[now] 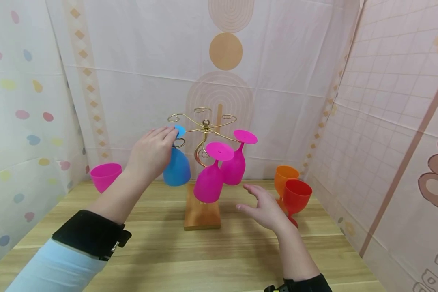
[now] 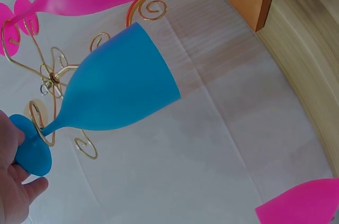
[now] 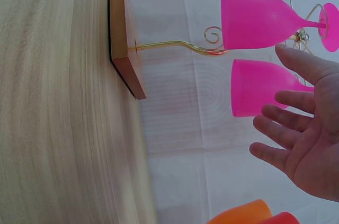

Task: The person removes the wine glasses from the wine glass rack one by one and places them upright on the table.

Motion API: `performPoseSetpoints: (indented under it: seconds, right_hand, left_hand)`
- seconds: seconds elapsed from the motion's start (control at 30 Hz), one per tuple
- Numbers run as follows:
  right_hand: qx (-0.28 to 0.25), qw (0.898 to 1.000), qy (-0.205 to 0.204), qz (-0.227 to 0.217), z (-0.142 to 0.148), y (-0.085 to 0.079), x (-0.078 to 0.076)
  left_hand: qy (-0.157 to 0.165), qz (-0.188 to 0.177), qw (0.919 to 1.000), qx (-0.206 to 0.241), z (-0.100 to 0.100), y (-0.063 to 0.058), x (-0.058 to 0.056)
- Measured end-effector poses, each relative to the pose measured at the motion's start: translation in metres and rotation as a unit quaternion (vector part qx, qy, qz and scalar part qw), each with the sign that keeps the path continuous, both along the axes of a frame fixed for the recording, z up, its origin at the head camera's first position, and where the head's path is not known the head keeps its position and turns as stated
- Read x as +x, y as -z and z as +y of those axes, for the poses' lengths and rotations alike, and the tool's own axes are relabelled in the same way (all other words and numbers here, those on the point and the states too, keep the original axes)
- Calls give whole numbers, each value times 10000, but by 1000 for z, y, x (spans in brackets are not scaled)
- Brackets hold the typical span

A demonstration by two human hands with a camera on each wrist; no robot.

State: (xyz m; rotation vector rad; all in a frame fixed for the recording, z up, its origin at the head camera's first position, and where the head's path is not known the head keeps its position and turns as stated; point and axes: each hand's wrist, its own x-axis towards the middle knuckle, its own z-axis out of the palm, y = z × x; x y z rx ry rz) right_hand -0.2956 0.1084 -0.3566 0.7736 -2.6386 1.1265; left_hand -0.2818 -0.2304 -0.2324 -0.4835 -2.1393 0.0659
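Observation:
My left hand [image 1: 151, 150] holds the round foot of a blue goblet [image 1: 177, 168] between thumb and fingers. In the left wrist view the goblet [image 2: 119, 83] hangs bowl down, its stem within a curled loop of the gold wire rack [image 1: 206, 126]. Two pink goblets, a nearer one [image 1: 209, 182] and a farther one [image 1: 234, 167], hang upside down from other arms of the rack. Close to their right, my right hand [image 1: 264, 207] is held up with fingers spread and nothing in it, as the right wrist view also shows.
The rack stands on a wooden base [image 1: 202, 217] on the wood-grain table [image 1: 190, 259]. At right, an orange goblet [image 1: 285, 178] and a red goblet [image 1: 297, 196] stand upright. A pink goblet [image 1: 106, 175] is at left, partly behind my left arm. Patterned cloth [image 1: 138, 97] hangs behind.

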Motion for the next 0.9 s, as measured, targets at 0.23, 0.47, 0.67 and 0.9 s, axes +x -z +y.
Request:
performPoseSetpoints:
  seconds: [0.23, 0.47, 0.67, 0.9]
  right_hand:
    - [29, 9999, 43, -102, 0, -1, 0]
    - [45, 10000, 34, -80, 0, -1, 0]
    - [58, 9999, 36, -127, 0, -1, 0]
    - [49, 9999, -2, -103, 0, -2, 1]
  left_hand:
    - [-233, -337, 9991, 60, 3, -7, 1]
    - [-532, -728, 9959, -48, 8, -11, -1]
    - [-563, -790, 9952, -128, 12, -9, -5]
    - [-458, -636, 9968, -149, 17, -8, -6]
